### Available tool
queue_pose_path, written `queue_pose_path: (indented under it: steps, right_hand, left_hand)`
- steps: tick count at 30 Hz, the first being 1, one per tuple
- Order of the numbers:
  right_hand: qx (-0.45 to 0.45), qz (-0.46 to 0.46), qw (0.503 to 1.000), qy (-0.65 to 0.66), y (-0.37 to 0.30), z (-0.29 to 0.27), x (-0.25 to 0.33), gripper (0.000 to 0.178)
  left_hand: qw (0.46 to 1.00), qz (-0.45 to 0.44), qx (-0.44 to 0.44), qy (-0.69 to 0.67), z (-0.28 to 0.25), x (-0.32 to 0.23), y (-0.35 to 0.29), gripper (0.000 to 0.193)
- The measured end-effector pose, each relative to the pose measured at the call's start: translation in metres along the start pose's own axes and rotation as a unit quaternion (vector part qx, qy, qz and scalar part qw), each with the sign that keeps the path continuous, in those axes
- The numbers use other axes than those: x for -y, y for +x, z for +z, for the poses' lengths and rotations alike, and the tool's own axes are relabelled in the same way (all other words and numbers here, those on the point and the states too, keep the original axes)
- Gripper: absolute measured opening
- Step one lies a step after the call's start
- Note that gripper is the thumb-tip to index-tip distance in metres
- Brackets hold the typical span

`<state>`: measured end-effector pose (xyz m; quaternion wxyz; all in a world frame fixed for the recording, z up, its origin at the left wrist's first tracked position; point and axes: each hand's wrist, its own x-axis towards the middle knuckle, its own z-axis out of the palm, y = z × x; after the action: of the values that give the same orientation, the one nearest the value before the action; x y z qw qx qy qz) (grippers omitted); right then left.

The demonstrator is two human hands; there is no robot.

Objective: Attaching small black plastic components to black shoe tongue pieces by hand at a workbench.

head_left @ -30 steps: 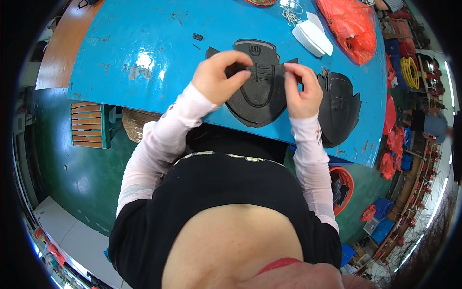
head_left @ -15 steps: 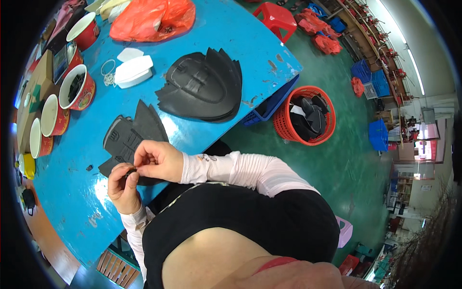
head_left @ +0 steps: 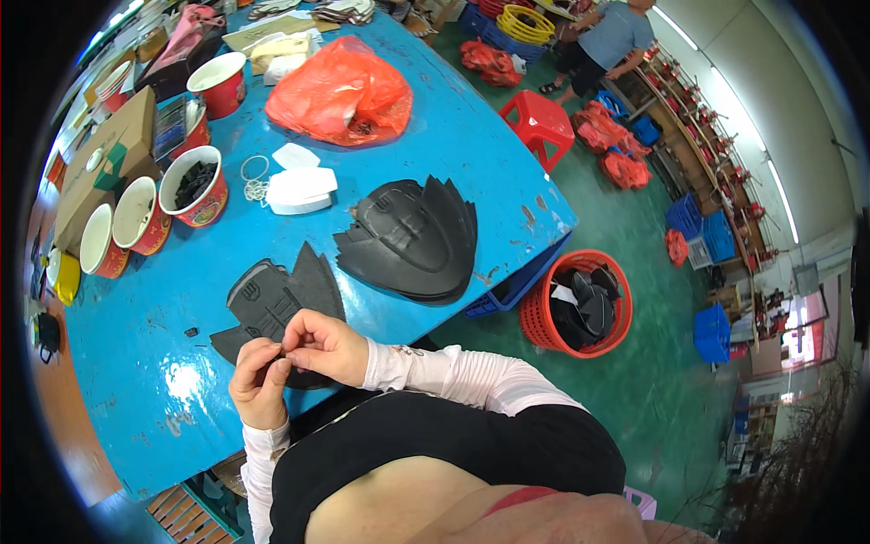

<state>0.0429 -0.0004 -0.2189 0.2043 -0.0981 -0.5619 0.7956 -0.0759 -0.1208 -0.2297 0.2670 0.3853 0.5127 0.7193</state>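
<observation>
My left hand point(head_left: 259, 388) and my right hand point(head_left: 324, 348) meet fingertip to fingertip at the table's near edge. Pinched between them is a small dark piece point(head_left: 278, 356), mostly hidden by the fingers. Under and just beyond the hands lies a flat black moulded panel point(head_left: 268, 295) with pointed flaps, its near part covered by my right hand. Farther right rests a stack of similar black moulded panels point(head_left: 412, 240), curved and overlapping. A tiny black piece point(head_left: 191, 332) lies alone on the blue table point(head_left: 118, 363), left of the panel.
Several red-and-white paper tubs point(head_left: 196, 189) line the left side, one holding black pieces, beside a cardboard box point(head_left: 109, 168). White cards point(head_left: 301, 189) and a red plastic bag point(head_left: 340, 95) lie farther back. An orange basket point(head_left: 535, 317) of black parts stands right. A person point(head_left: 612, 45) is far off.
My view has shifted, so the table sits lower and more right, and a distant person has come into view. Both hands still pinch together; the small piece is now more covered by fingers.
</observation>
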Motion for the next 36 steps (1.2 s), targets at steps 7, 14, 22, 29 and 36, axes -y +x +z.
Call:
queue_pose_path:
  steps: [7,14,22,29,36]
  right_hand:
    - [-0.009,0.056,0.991,0.122,-0.004,0.007,-0.014,0.019]
    - [-0.006,-0.105,0.976,-0.19,0.012,0.004,0.0,0.02]
    - [0.095,-0.214,0.814,-0.532,0.085,-0.042,-0.005,0.021]
    - [0.207,-0.27,0.742,-0.578,0.095,-0.032,-0.014,0.022]
    - [0.208,-0.28,0.709,-0.613,0.094,-0.029,-0.013,0.02]
  left_hand:
    - [0.992,0.04,0.002,0.116,0.002,-0.015,0.001,0.023]
    - [0.991,-0.019,-0.031,0.125,-0.022,-0.023,0.004,0.023]
    - [0.88,0.096,0.001,0.466,-0.04,-0.001,0.009,0.025]
    - [0.873,0.08,0.003,0.48,-0.04,0.007,0.005,0.029]
    - [0.834,0.061,0.016,0.548,-0.029,0.003,0.015,0.033]
